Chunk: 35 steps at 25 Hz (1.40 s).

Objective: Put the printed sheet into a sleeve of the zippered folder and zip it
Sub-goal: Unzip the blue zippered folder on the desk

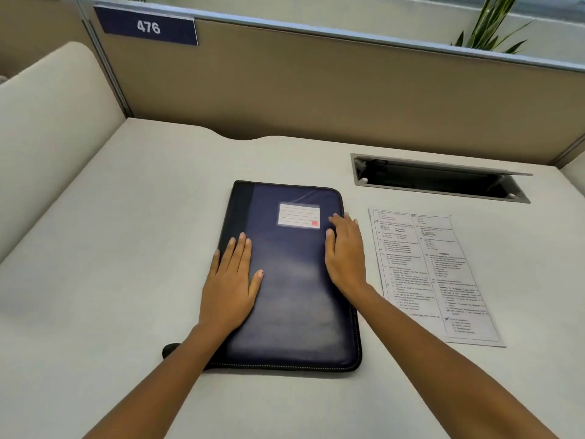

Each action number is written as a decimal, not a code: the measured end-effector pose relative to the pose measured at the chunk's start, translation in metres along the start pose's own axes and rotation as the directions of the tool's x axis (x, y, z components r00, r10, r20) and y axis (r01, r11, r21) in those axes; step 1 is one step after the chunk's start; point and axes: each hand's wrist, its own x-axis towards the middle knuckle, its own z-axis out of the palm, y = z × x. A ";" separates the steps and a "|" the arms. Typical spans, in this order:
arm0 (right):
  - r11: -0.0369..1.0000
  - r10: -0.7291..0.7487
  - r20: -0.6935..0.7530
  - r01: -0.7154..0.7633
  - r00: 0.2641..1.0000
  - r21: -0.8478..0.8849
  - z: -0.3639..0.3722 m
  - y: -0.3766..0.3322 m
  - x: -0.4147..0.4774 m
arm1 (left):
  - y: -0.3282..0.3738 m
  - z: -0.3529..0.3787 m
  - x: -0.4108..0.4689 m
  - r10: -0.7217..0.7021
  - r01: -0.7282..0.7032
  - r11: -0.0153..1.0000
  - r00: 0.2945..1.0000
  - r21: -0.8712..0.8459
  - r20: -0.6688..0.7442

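Note:
A dark blue zippered folder [294, 280] lies closed and flat on the white desk [110, 248], with a white label pocket near its top right. My left hand [232, 280] rests flat on the folder's left edge, fingers spread. My right hand [345, 251] lies flat along the folder's right edge, fingers reaching toward the top right corner. The printed sheet [433, 274] lies face up on the desk just to the right of the folder, untouched by either hand. A black zipper tab [171, 350] sticks out at the folder's bottom left corner.
A rectangular cable slot [440, 180] with an open lid is set into the desk behind the sheet. A tan partition wall [316, 90] with a "476" sign [147, 26] runs along the back. A curved side panel [47, 115] stands at left. A plant [493, 23] is behind the partition.

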 end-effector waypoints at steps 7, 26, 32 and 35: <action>0.987 -0.153 0.079 0.157 0.985 -0.039 0.032 -0.022 0.088 | 0.001 0.000 0.000 -0.016 0.016 1.000 1.000 0.010 0.016; 0.885 -0.391 0.788 0.428 0.476 0.182 0.126 -0.084 0.231 | 0.004 -0.006 0.001 -0.057 0.054 0.998 0.995 0.046 0.083; 0.885 -0.456 0.778 0.311 0.432 0.346 0.138 -0.090 0.229 | 0.005 -0.006 0.002 -0.060 0.056 0.997 0.994 0.048 0.091; 0.890 -0.430 0.762 0.368 0.485 0.269 0.139 -0.086 0.229 | 0.005 -0.007 0.002 -0.066 0.062 0.997 0.994 0.046 0.091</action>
